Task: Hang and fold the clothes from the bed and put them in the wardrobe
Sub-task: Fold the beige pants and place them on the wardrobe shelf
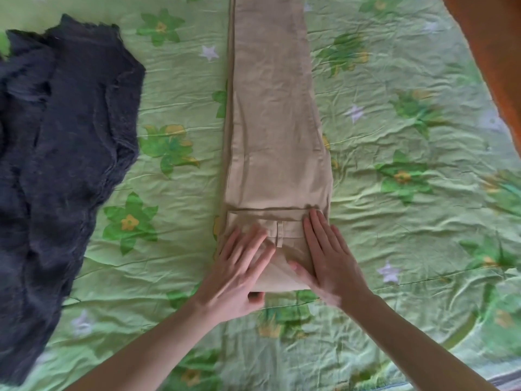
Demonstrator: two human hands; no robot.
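Beige trousers [273, 122] lie lengthwise down the middle of the bed, folded leg on leg, with the waistband end turned over onto the legs nearest me. My left hand [239, 272] rests flat on the left part of that fold, fingers spread, its thumb tucked under the near edge. My right hand [327, 261] presses flat on the right part, fingers pointing away from me. A dark grey fuzzy garment [67, 153] lies crumpled on the left side of the bed, apart from both hands.
The bed wears a wrinkled green sheet with flower and star prints [408, 221]. An orange-brown floor strip [496, 52] shows past the bed's upper right edge. The wardrobe is out of view.
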